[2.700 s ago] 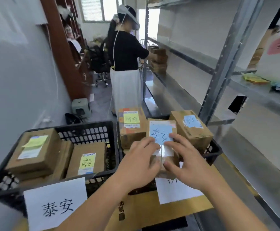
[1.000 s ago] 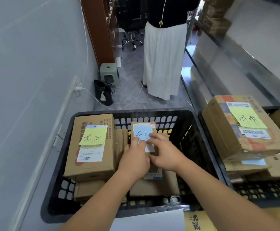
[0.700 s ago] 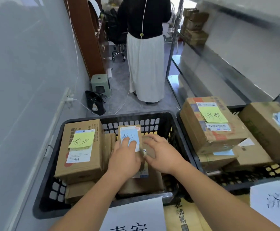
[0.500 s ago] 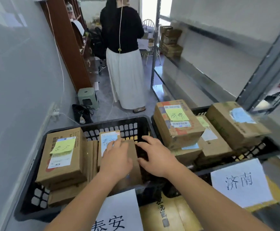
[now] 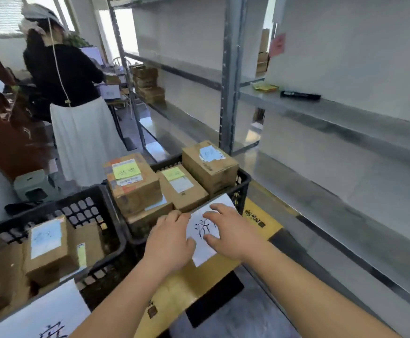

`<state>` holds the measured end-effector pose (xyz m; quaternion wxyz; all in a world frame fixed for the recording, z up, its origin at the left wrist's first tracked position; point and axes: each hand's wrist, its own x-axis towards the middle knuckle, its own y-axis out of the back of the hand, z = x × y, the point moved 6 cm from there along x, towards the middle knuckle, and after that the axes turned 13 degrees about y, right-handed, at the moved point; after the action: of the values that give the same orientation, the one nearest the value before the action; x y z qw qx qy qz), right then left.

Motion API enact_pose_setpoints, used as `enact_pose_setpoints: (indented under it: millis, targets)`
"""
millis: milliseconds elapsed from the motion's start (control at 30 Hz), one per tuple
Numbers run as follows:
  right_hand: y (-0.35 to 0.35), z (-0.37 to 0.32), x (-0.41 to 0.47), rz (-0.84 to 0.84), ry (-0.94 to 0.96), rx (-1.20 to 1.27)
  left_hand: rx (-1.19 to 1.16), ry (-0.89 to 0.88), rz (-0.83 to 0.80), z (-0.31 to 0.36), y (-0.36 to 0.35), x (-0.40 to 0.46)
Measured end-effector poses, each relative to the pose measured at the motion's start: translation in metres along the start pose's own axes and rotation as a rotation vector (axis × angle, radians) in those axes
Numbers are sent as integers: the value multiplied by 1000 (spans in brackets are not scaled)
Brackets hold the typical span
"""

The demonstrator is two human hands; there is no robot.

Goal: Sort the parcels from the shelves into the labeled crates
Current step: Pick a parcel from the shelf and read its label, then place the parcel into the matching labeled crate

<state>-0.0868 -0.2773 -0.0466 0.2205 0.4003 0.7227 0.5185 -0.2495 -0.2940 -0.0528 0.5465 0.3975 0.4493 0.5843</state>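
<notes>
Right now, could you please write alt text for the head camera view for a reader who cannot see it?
Two bare hands, left hand and right hand, rest open on a white paper sign at the front of a black crate stacked with labelled cardboard parcels. A second black crate of parcels sits left; another person stands beyond, beside metal shelves.

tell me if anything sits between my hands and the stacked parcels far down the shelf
Yes. The right crate, piled with parcels, stands directly ahead of the left hand and right hand. Beyond it, another person stands in the aisle beside the shelved parcels.
</notes>
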Motion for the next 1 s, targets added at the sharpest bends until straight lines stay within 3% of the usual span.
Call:
enact_pose_setpoints:
  millis: [433,1000]
  targets:
    - [87,173,-240,137,-529,-41,46,-532,-145,287,-98,-33]
    - [155,286,-483,342,-1226,-108,63,-1079,-407,573,-205,-81]
